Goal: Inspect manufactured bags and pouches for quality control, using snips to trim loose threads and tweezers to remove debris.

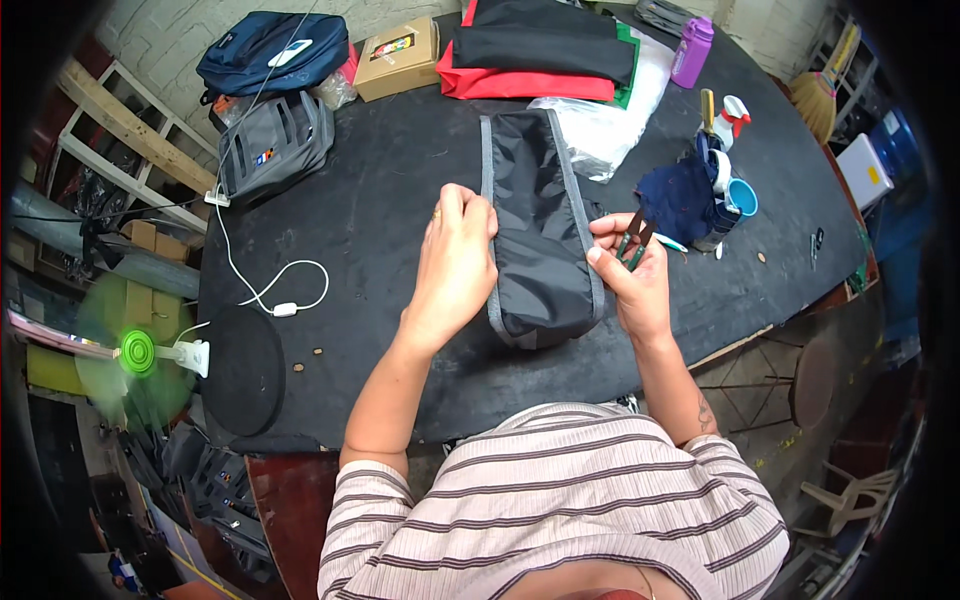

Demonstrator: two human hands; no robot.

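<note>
A long black fabric pouch (545,290) with grey bound edges lies in front of me on the dark table. My left hand (455,255) is closed on its left edge, the fingertips partly hidden behind the knuckles. On the opposite side, my right hand (637,280) holds a pair of small thread snips (634,243) with dark green handles, blades pointing up and away. The thumb and fingers of that same hand also pinch the pouch's right edge. The pouch's far end rests toward a crumpled clear plastic sheet (590,140).
Beyond the right hand stand a dark blue cloth (680,200), a blue cup (741,197), a spray bottle (731,120) and a purple bottle (692,52). Folded fabrics (540,50), a cardboard box (398,60) and bags (275,145) line the back. A white cable (285,309) and fan (140,352) are left.
</note>
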